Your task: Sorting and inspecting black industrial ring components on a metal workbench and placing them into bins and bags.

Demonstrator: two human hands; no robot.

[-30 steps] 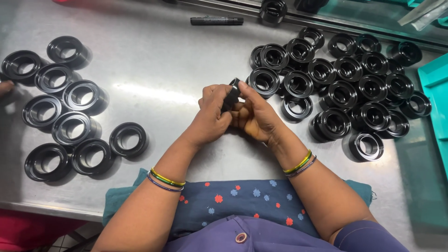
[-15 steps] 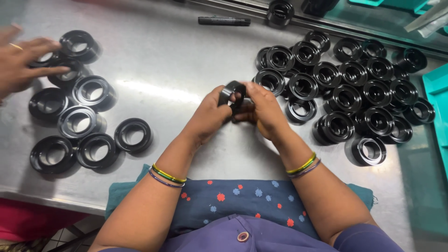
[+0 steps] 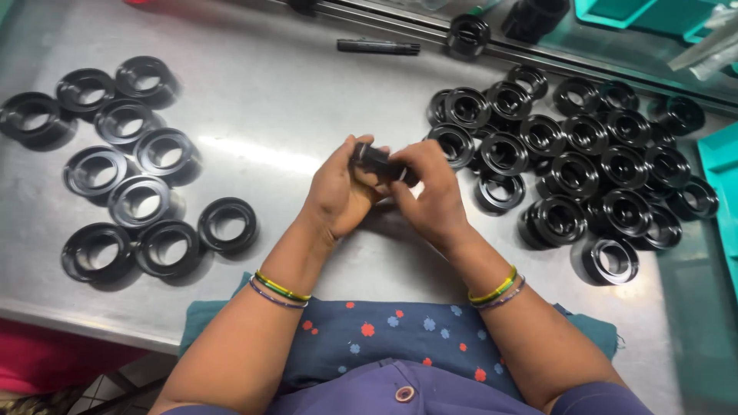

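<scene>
Hands meet over the middle of the table (image 3: pixel 307 92), both clasped on one black ring (image 3: pixel 378 163): left hand (image 3: pixel 338 192) grips its near-left end with thumb on top, right hand (image 3: pixel 430 196) wraps the other end, fingers curled over it. Ring is held off the table, mostly hidden by fingers; only a short dark strip with a shiny edge shows. Seen edge-on, that strip runs left to right and dips slightly toward the right hand; which way its opening faces cannot be told. Left of the ring, a spread of black rings (image 3: pixel 138 165) lies flat in a loose single layer, openings up, some touching, well apart from the hands. Right of the ring, a bigger, denser heap of black rings (image 3: pixel 584 169) sits crowded and partly overlapping, nearest ones just beside the right hand. Judging by the two groups, the left lot looks like handled pieces and the right heap like pieces waiting, so well under half seems done, though that is a guess from layout alone. Beyond the ring, a black pen (image 3: pixel 378 47) lies flat, long axis left-right. Far right of the ring, a teal tray (image 3: pixel 723 177) edges into view. Bangles on both wrists.
</scene>
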